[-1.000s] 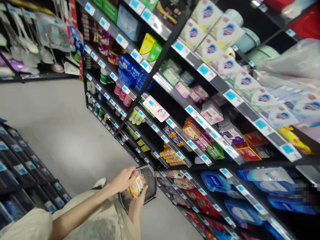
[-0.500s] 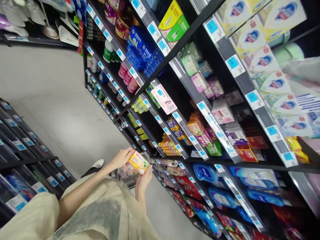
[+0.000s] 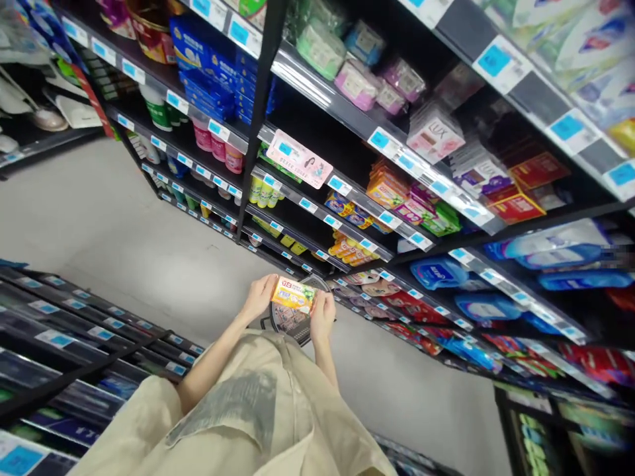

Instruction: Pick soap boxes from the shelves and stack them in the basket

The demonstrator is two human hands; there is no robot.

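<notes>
An orange and white soap pack [image 3: 294, 295] with printed lettering is held level in front of my body. My left hand [image 3: 258, 297] is closed on its left end. At the other end, my right hand [image 3: 323, 313] grips the pack between thumb and fingers. Beneath the hands, partly hidden by them and the pack, is a dark shopping basket [image 3: 297, 330] with patterned items inside; what it rests on is hidden.
To the right a tall black shelf unit [image 3: 397, 254] carries soaps, including similar orange packs [image 3: 385, 185], and blue detergent bottles [image 3: 436, 272]. Another shelf unit [image 3: 129, 354] stands close on my left. Grey floor [image 3: 198, 258] runs between them.
The view has turned, so the shelves sit at a different slant. The soap pack, tilted before, now appears nearly level; both hands keep hold of it.
</notes>
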